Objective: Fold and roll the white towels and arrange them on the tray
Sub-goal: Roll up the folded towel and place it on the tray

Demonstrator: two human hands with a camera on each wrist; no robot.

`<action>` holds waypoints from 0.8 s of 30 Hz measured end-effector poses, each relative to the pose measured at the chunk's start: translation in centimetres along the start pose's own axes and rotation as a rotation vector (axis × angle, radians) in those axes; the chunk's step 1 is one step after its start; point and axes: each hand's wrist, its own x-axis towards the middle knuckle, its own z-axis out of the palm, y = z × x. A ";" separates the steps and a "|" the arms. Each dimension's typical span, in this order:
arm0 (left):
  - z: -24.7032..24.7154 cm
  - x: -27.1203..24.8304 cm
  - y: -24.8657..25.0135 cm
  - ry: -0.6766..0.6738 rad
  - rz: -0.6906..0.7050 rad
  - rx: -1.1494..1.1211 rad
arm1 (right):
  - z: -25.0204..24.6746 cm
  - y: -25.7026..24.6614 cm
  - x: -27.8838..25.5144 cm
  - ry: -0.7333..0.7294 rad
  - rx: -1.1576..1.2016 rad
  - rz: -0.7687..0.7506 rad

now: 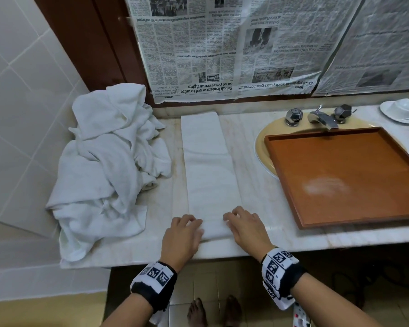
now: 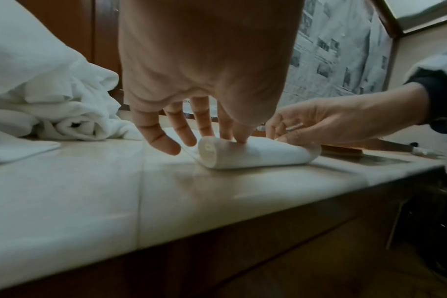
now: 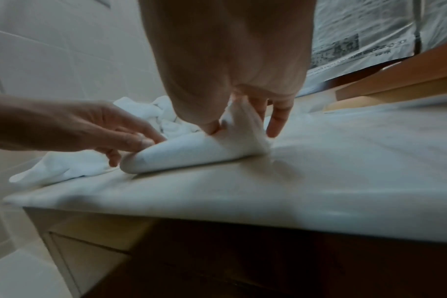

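Note:
A white towel (image 1: 208, 161), folded into a long strip, lies on the marble counter from the back wall toward me. Its near end is rolled into a short roll (image 1: 215, 230) (image 2: 255, 155) (image 3: 181, 153). My left hand (image 1: 195, 226) (image 2: 207, 131) presses fairly straight fingers and the thumb on the roll's left end. My right hand (image 1: 234, 219) (image 3: 237, 121) pinches the cloth at the roll's right end between thumb and fingers. The brown wooden tray (image 1: 340, 166) sits to the right, over the sink, with nothing on it.
A heap of loose white towels (image 1: 109, 161) (image 2: 51, 90) fills the counter's left end against the tiled wall. Behind the tray are the faucet (image 1: 321, 118) and a white cup on a saucer (image 1: 401, 109). Newspaper covers the wall behind. The counter's front edge runs just under my wrists.

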 end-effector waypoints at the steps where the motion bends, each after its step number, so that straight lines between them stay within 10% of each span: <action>1: 0.0 -0.2 0.1 -0.011 0.016 0.020 | 0.2 -0.2 -0.1 0.020 -0.039 -0.016; 9: 0.5 -1.5 -0.8 -0.143 0.039 0.058 | -0.8 0.0 -2.0 -0.211 -0.071 -0.110; 24: -0.1 0.9 -1.7 -0.129 -0.177 -0.376 | -1.3 1.2 0.4 -0.117 0.287 0.112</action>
